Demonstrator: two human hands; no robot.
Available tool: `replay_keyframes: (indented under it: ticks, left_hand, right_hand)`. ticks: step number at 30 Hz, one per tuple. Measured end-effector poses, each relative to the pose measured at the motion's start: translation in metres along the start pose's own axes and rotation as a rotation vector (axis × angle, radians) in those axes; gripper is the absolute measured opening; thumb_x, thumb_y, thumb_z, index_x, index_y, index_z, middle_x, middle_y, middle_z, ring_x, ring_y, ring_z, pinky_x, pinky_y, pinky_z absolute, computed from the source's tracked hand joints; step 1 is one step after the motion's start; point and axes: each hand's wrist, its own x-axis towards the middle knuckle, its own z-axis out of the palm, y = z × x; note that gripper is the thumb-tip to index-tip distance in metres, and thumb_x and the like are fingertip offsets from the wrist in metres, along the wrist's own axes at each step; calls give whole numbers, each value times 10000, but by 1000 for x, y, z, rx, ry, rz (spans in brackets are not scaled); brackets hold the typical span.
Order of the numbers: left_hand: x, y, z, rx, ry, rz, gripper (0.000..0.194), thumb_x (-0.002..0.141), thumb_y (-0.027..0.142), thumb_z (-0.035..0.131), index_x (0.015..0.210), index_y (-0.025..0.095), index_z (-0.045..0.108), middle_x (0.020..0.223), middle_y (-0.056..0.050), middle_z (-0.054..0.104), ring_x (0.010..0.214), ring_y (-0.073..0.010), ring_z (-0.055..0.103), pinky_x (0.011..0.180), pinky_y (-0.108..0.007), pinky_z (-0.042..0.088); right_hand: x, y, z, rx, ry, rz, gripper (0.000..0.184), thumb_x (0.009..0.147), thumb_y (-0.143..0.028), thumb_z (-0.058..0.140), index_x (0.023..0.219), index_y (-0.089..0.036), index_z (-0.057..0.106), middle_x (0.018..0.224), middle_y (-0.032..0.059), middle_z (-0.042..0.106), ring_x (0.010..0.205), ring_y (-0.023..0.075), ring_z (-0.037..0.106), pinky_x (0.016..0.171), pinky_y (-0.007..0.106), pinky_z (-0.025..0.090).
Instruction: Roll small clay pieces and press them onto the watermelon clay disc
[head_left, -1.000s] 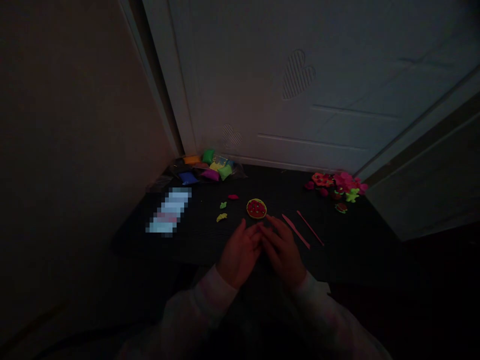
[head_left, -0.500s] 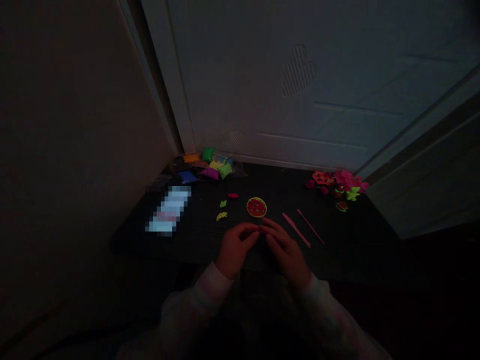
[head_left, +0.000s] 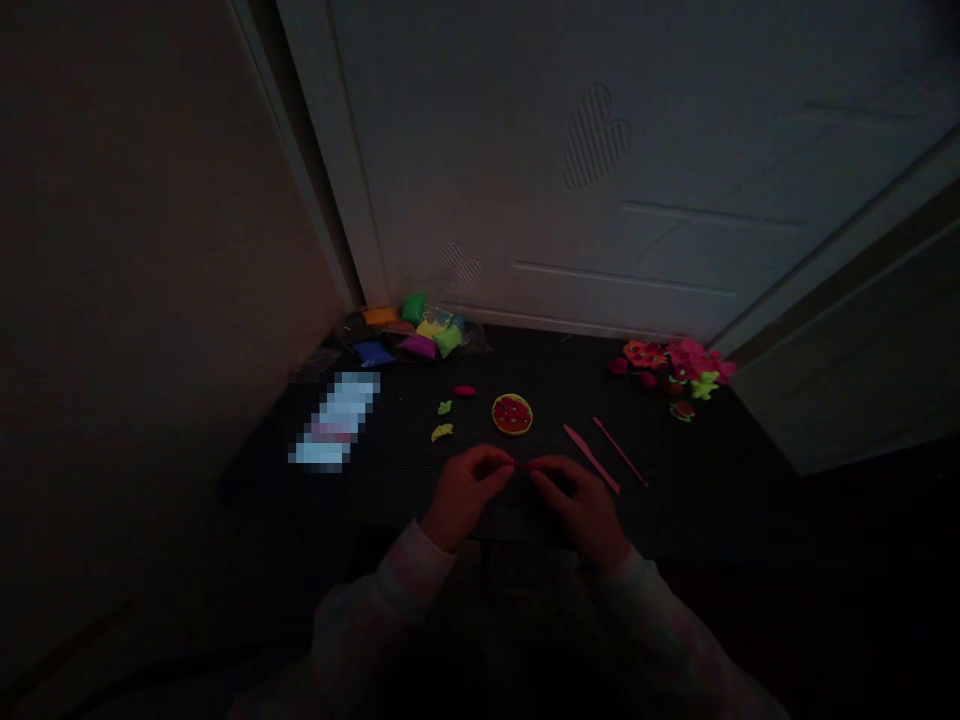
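My left hand (head_left: 457, 495) and my right hand (head_left: 589, 508) meet near the front of the dark table, fingertips close together. A thin strip of reddish-pink clay (head_left: 521, 465) stretches between them, each end pinched in one hand. Just beyond lies a round clay pizza (head_left: 512, 414) with a yellow rim, red top and small dark and light bits. Left of the pizza are a small red clay piece (head_left: 465, 391), a light green piece (head_left: 445, 408) and a yellow piece (head_left: 442, 432). Two pink modelling tools, a knife (head_left: 591, 458) and a slim stick (head_left: 620, 452), lie beyond my right hand.
Several coloured clay packets (head_left: 420, 346) lie in clear plastic at the back left. A bright blurred-out phone-like rectangle (head_left: 335, 420) rests at the left. Clay flowers and small figures (head_left: 688, 362) sit at the back right. A pale door (head_left: 480, 180) stands behind the table (head_left: 570, 380).
My hands were laid together, fingers overlapping; they have drawn slightly apart. The reddish strip now shows between the pinched fingertips. The things on the table have stayed put.
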Motion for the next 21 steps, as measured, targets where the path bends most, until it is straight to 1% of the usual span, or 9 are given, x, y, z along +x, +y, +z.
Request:
replay_keyframes:
  ticks: [3,5,9,11,14,17,19,21]
  left_hand:
    - [1,2,-2,65,-26,8,86,639,227,609,705,173,619,696,-7,613,686,-154,548,670,-266,406]
    - [2,3,-3,142,-30,39,97,649,222,598,731,181,628,704,-10,613,689,-158,547,662,-266,404]
    - [3,3,-8,322,34,166,186,672,182,567,845,206,631,755,-14,611,704,-157,541,692,-270,400]
    - [3,0,-10,414,42,231,185,698,176,539,855,205,632,796,-27,613,739,-164,542,723,-281,399]
    - [1,-5,-11,519,-14,340,199,739,164,482,860,211,633,844,-40,612,821,-179,532,773,-306,391]
    - [1,-9,-12,626,-115,443,280,726,88,451,890,224,634,873,-44,596,885,-186,500,803,-325,385]
    - [1,-10,-12,700,-163,486,330,700,50,448,901,231,637,922,-50,578,927,-195,471,824,-344,378]
    - [0,-10,-13,744,-180,505,349,688,38,447,894,242,644,969,-52,561,967,-206,441,848,-367,368]
  right_hand:
    - [1,0,-1,-94,-5,-64,150,788,-299,486,820,-188,581,802,34,639,760,156,588,666,286,469]
    - [1,1,-3,-169,-17,-124,140,795,-276,476,827,-187,579,805,37,636,770,159,578,683,298,454]
    - [3,5,-8,-346,-74,-263,143,800,-220,462,852,-187,591,818,49,636,796,185,552,744,362,390]
    - [2,7,-10,-425,-126,-324,162,807,-198,445,861,-192,598,811,46,638,785,191,547,753,382,363]
    - [0,10,-13,-512,-200,-397,176,814,-185,434,873,-197,600,815,40,640,779,189,538,742,378,350]
    - [-4,11,-17,-568,-242,-445,191,819,-182,426,919,-199,589,860,44,632,804,185,527,730,360,354]
    - [-6,12,-19,-589,-253,-463,206,822,-179,417,948,-197,579,883,49,625,816,184,524,728,357,359]
    - [-8,12,-20,-601,-254,-472,223,821,-175,414,983,-195,566,896,53,619,820,185,522,730,363,364]
